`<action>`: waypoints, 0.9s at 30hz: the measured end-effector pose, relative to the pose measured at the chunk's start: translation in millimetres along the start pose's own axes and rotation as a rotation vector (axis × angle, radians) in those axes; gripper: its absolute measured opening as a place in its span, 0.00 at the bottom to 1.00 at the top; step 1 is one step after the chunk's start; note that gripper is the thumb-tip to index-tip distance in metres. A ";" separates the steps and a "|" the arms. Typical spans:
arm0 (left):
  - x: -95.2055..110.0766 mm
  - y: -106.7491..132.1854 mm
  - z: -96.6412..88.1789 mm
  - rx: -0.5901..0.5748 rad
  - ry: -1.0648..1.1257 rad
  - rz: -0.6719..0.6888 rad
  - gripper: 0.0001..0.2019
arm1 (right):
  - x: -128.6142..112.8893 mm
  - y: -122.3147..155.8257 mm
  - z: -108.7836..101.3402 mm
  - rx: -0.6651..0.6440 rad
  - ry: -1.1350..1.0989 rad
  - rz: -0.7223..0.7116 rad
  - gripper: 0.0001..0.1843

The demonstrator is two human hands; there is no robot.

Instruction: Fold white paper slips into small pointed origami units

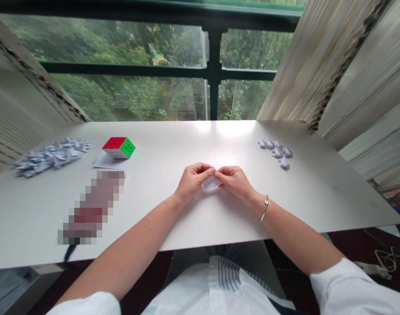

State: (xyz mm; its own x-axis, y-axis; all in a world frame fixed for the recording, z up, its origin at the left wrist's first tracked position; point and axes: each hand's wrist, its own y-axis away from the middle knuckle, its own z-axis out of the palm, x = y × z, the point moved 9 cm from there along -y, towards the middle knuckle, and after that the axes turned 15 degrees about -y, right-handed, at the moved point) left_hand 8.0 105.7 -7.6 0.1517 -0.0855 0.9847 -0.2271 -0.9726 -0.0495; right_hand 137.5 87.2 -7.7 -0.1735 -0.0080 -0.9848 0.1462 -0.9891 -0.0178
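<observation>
A small white piece of folded paper [210, 183] is pinched between both hands at the middle of the white table [193, 140]. My left hand [192, 179] grips its left side with curled fingers. My right hand [234, 180], with a silver bracelet on the wrist, pinches its right side. Both hands rest just above the tabletop.
A pile of folded paper pieces [50, 155] lies at the far left. A colourful puzzle cube [119, 147] sits on a paper sheet. Several folded paper pieces [277, 151] lie at the right. A blurred-out object [91, 208] lies front left. Stacked boards flank both sides.
</observation>
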 end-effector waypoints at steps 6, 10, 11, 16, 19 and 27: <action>-6.3 -2.2 0.6 0.017 0.038 -0.042 0.12 | 6.5 1.5 4.0 -0.009 -0.009 0.099 0.17; -13.0 -5.4 -3.4 0.043 0.081 -0.076 0.13 | 11.8 3.4 5.7 -0.017 -0.008 0.158 0.13; -13.3 -5.6 -3.6 0.037 0.085 -0.078 0.14 | 11.3 3.5 5.4 -0.017 0.001 0.148 0.12; -9.8 -3.5 0.3 -0.030 0.098 -0.076 0.14 | 8.8 2.5 2.5 -0.007 0.048 0.083 0.12; -7.0 -2.3 3.4 -0.074 0.095 -0.066 0.14 | 10.4 1.9 2.9 -0.016 0.046 0.084 0.12; -9.4 -7.7 -3.3 -0.025 0.094 -0.069 0.17 | 7.1 2.7 1.9 0.005 -0.036 0.091 0.13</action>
State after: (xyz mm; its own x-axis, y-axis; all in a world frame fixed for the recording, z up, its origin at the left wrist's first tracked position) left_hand 5.1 114.7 -15.9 0.0771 0.0036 0.9970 -0.2431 -0.9697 0.0223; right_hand 134.8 84.2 -14.4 -0.1948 -0.1035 -0.9754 0.1577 -0.9848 0.0730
